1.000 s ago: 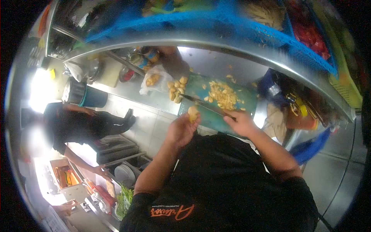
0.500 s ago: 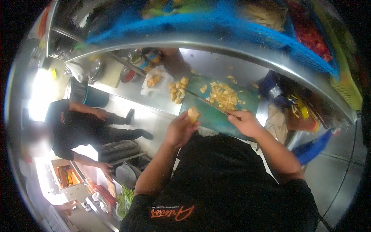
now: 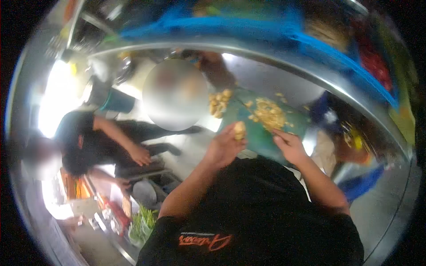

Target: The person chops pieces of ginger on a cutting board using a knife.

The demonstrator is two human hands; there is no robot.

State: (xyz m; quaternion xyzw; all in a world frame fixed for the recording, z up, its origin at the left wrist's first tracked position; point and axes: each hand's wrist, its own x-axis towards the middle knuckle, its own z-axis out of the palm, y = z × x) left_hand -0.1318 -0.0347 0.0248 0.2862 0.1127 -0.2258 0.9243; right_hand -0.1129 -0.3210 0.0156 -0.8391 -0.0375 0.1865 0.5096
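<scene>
Held up in the fingers of my left hand (image 3: 224,147) is a pale yellow, knobbly piece of what looks like ginger (image 3: 240,130), over the near left edge of a green cutting board (image 3: 259,144). My right hand (image 3: 290,146) is closed on the handle of a knife (image 3: 270,128); its blade points away to the left above the board and is smeared by motion. Beyond the knife lies a loose heap of cut yellow pieces (image 3: 270,114). Several bigger uncut pieces (image 3: 219,103) are clustered at the board's left end.
A steel shelf edge (image 3: 266,60) with blue baskets (image 3: 346,60) runs above the counter. Another person (image 3: 95,142) stands at left, one arm reaching out. Leafy greens (image 3: 143,224) in a bag sit lower left. A brown bag (image 3: 325,153) is right of the board.
The view has swung, so the board and both hands appear farther right. The piece in my left hand has turned more upright. The other person's arm has reached farther forward.
</scene>
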